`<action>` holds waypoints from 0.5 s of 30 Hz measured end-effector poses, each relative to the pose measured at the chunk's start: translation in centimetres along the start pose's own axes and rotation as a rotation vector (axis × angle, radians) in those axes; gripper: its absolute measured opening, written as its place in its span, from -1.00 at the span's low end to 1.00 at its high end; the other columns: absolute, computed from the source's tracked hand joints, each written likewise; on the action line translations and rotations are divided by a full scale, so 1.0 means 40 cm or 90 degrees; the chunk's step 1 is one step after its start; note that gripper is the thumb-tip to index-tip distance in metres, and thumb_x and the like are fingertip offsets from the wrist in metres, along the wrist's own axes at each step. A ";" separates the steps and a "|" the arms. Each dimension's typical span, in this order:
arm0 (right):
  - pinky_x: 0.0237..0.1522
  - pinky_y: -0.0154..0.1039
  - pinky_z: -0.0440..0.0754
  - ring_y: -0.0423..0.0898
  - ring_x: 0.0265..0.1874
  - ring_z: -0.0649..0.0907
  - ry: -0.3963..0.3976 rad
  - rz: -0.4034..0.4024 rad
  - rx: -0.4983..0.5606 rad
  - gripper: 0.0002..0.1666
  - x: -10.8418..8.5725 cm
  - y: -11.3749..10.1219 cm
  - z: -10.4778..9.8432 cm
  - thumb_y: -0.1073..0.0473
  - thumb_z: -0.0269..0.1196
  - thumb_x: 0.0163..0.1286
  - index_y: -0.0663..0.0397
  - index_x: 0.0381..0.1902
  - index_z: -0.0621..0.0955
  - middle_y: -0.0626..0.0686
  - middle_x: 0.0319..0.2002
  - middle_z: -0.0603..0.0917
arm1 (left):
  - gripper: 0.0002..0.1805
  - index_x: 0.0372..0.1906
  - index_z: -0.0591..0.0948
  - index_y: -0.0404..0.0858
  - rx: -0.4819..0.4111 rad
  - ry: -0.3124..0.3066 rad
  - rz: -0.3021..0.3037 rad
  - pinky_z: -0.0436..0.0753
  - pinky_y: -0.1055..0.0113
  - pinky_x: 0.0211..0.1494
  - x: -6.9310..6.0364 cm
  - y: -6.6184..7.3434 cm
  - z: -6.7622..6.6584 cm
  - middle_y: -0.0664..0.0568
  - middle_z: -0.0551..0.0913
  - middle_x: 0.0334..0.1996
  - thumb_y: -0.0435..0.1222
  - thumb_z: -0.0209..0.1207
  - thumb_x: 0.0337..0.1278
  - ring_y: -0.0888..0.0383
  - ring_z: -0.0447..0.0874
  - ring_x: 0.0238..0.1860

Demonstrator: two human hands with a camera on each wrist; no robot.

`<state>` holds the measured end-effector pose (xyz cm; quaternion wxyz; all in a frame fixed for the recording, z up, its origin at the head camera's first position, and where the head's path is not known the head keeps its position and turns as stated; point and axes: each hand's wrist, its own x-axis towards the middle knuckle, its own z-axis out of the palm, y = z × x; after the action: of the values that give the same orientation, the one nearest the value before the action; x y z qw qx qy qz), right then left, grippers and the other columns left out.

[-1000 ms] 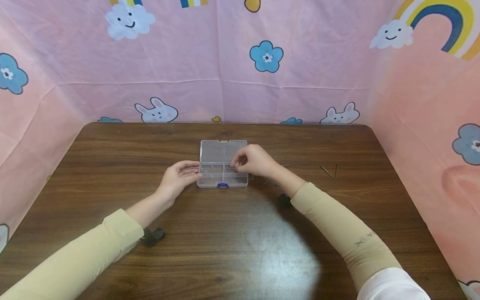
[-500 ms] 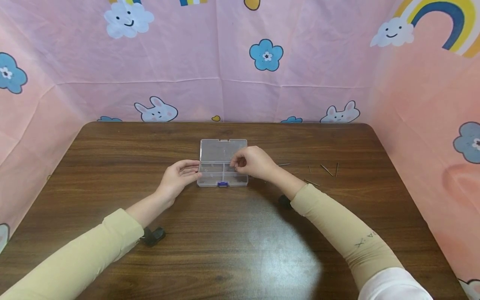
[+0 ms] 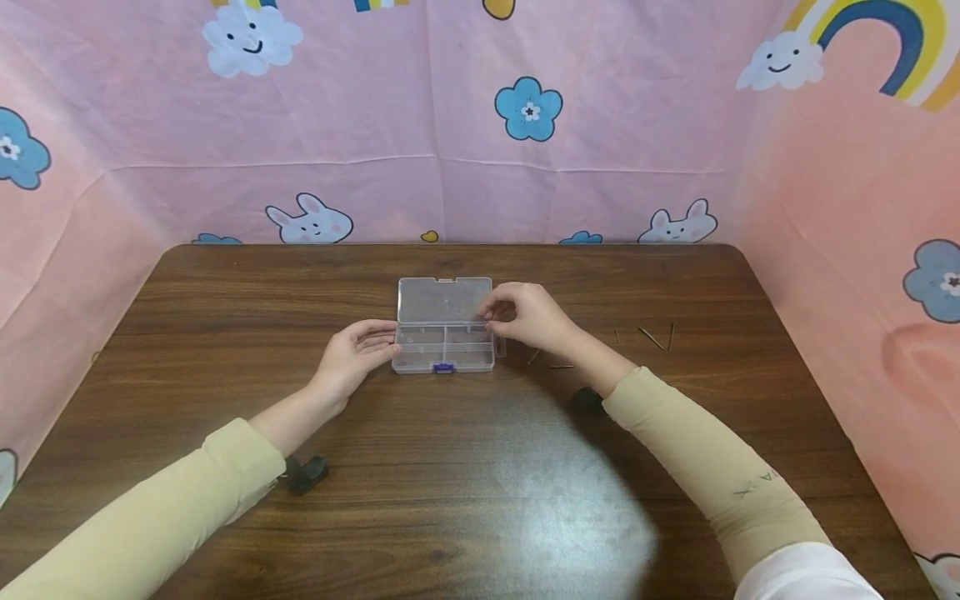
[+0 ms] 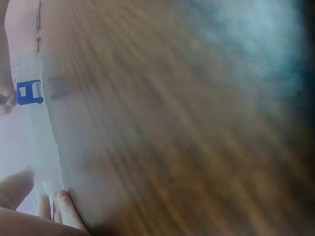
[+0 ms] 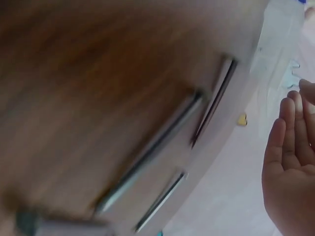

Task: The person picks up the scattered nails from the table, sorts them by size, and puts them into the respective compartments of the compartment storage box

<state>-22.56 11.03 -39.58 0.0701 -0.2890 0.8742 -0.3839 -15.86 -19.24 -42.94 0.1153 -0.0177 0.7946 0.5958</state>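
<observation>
A clear divided plastic box [image 3: 468, 369] lies on the table with its lid [image 3: 442, 302] laid back. My left hand [image 3: 348, 362] grips its left end, thumb at the near corner and fingers along the side; the left wrist view shows the thumb [image 4: 18, 188] and fingertips there. Over the box's right edge is my right hand [image 3: 528, 321], fingers loosely bent, nothing visible between them. In the right wrist view its fingers [image 5: 290, 132] look nearly straight. Small pieces, too small to identify, lie in the compartments. Several thin metal nails [image 3: 651, 337] lie right of the box.
On the wooden table [image 3: 420, 500], a dark object [image 3: 306, 474] lies by the left sleeve and another [image 3: 588, 400] under the right forearm. More nails [image 5: 147, 152] lie beneath the right wrist. Patterned pink cloth [image 3: 360, 108] stands behind and at both sides.
My right hand has moved from over the right compartments to the right, toward the box's right edge, and its fingertips are farther apart. My left hand has stayed at the box's left end.
</observation>
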 end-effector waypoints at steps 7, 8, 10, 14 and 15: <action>0.06 -0.02 0.80 0.08 -0.06 0.76 0.028 0.020 0.012 -0.80 -0.033 0.030 -0.053 0.42 0.39 0.38 0.26 -0.05 0.77 0.18 -0.10 0.82 | -0.45 0.46 0.42 -0.47 -0.002 -0.002 -0.006 0.57 0.79 0.17 0.002 0.000 -0.002 -0.38 0.49 0.43 -0.39 0.23 0.50 -0.19 0.48 0.46; 0.07 0.00 0.80 0.09 -0.05 0.76 0.030 0.024 0.014 -0.80 -0.038 0.034 -0.059 0.43 0.39 0.38 0.27 -0.04 0.77 0.19 -0.09 0.82 | -0.45 0.46 0.42 -0.47 -0.001 -0.002 -0.004 0.57 0.79 0.17 0.003 0.000 -0.002 -0.39 0.49 0.44 -0.39 0.23 0.50 -0.20 0.48 0.47; 0.07 0.02 0.79 0.11 -0.05 0.75 0.033 0.032 0.020 -0.79 -0.048 0.045 -0.071 0.44 0.38 0.39 0.30 -0.03 0.77 0.22 -0.08 0.82 | -0.45 0.46 0.42 -0.47 -0.002 -0.001 -0.005 0.57 0.79 0.16 0.003 0.001 -0.002 -0.38 0.48 0.44 -0.39 0.23 0.50 -0.21 0.47 0.48; 0.05 -0.02 0.78 0.10 -0.06 0.75 0.037 0.061 0.018 -0.79 -0.067 0.071 -0.088 0.41 0.39 0.40 0.29 -0.02 0.77 0.21 -0.06 0.81 | -0.44 0.46 0.42 -0.47 -0.004 0.001 -0.003 0.58 0.78 0.16 0.003 0.001 0.000 -0.39 0.49 0.43 -0.38 0.24 0.49 -0.19 0.49 0.47; 0.04 -0.04 0.77 0.09 -0.06 0.75 0.037 0.068 0.017 -0.78 -0.071 0.078 -0.092 0.41 0.39 0.40 0.29 -0.01 0.77 0.21 -0.05 0.81 | -0.44 0.46 0.43 -0.47 -0.003 0.002 -0.002 0.58 0.78 0.16 0.003 0.002 0.001 -0.38 0.49 0.43 -0.38 0.24 0.49 -0.18 0.49 0.46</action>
<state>-22.89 16.61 -39.54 0.0689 -0.2294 0.8847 -0.3998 -15.98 -19.18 -42.91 0.1151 -0.0201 0.7934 0.5974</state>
